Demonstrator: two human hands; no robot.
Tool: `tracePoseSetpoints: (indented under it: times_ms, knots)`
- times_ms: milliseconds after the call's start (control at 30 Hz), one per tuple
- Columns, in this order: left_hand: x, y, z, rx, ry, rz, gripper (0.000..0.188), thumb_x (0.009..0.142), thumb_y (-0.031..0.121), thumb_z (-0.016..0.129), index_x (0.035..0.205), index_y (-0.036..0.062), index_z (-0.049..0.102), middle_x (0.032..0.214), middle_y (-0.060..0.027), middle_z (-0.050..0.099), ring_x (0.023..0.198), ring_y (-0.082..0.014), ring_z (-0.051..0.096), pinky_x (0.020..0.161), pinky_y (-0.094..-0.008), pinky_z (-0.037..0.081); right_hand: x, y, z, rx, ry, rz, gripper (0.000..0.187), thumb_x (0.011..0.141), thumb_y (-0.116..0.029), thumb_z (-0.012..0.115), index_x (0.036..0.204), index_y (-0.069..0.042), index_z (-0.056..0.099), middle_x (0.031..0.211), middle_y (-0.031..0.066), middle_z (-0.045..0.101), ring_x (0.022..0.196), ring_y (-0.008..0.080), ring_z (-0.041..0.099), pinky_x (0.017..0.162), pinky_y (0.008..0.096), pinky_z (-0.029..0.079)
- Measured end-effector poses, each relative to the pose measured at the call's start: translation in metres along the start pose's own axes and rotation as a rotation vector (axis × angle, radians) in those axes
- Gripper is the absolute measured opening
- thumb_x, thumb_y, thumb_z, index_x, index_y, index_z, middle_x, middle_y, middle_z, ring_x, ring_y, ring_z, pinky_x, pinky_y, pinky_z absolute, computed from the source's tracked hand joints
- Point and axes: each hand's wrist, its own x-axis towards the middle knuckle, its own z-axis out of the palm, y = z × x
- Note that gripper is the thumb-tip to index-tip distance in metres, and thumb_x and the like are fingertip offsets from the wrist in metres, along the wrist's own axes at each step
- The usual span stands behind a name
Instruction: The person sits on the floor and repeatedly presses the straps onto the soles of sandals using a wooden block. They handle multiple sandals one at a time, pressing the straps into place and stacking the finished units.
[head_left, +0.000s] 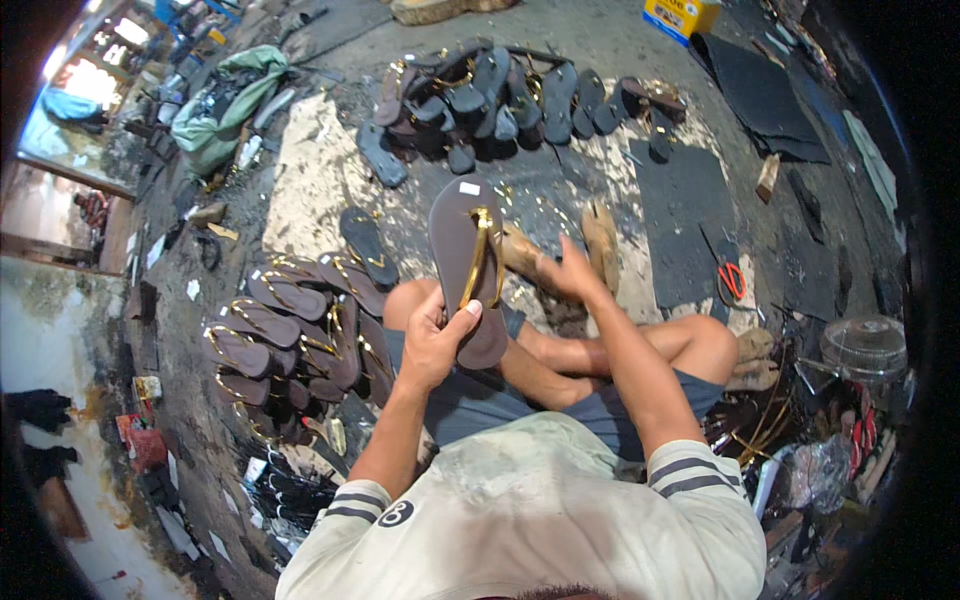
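Brown and flat, a gold-strapped sandal point(452, 232) is grasped in the left hand point(434, 345), near the middle. The right hand point(574, 273) is beside 2 tan foot-shaped forms point(600, 245); I cannot tell its grip. Piled brown sandals point(308, 303) lie left, dark sandals point(557, 105) far.

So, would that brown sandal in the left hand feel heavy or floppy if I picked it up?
The brown sandal is probably light: the left hand holds it up by one edge. It likely has some stiffness, jutting out past the grip without visibly sagging. The gold strap looks thin, so it may bend easily.
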Motion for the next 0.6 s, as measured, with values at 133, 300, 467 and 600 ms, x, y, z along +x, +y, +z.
tracePoseSetpoints:
  times_ms: [133, 300, 467, 600]
  knots:
    - [0.011, -0.002, -0.019, -0.013, 0.156, 0.094, 0.026, 0.099, 0.017, 0.063, 0.117, -0.0019, 0.061, 0.096, 0.0013, 0.062, 0.084, -0.0032, 0.054, 0.074, -0.0204, 0.045, -0.020, -0.029, 0.007, 0.098, -0.213, 0.018, 0.071, 0.083, -0.031, 0.075, 0.138, 0.005, 0.048, 0.119, 0.0303, 0.063, 0.111, 0.0438, 0.062, 0.098, 0.0452, 0.047]
    - [0.024, 0.010, -0.027, 0.123, 0.339, 0.202, 0.026, 0.103, 0.019, 0.051, 0.109, -0.0036, 0.062, 0.086, 0.0020, 0.058, 0.078, -0.0057, 0.050, 0.070, -0.0250, 0.044, -0.067, -0.111, -0.048, 0.954, -0.184, 0.133, 0.064, 0.085, -0.029, 0.072, 0.136, 0.004, 0.051, 0.120, 0.0149, 0.065, 0.110, 0.0253, 0.062, 0.097, 0.0369, 0.048]
    - [0.045, 0.001, -0.047, 0.532, 0.465, 0.296, 0.033, 0.100, 0.025, 0.046, 0.090, -0.0050, 0.054, 0.070, -0.0141, 0.055, 0.066, -0.0211, 0.057, 0.064, -0.0338, 0.046, -0.152, -0.189, -0.136, 0.929, -0.233, -0.124, 0.067, 0.084, -0.023, 0.073, 0.139, 0.004, 0.048, 0.123, 0.0132, 0.063, 0.112, 0.0184, 0.059, 0.099, 0.0326, 0.047]
    - [0.037, 0.003, -0.024, 0.655, 0.432, 0.494, 0.028, 0.097, 0.019, 0.045, 0.105, -0.0046, 0.058, 0.085, -0.0253, 0.065, 0.077, -0.0423, 0.066, 0.066, -0.0414, 0.050, -0.173, -0.215, -0.125, 0.861, -0.144, -0.073, 0.061, 0.086, -0.020, 0.071, 0.137, 0.005, 0.051, 0.121, 0.0157, 0.065, 0.110, 0.0208, 0.062, 0.097, 0.0348, 0.049]
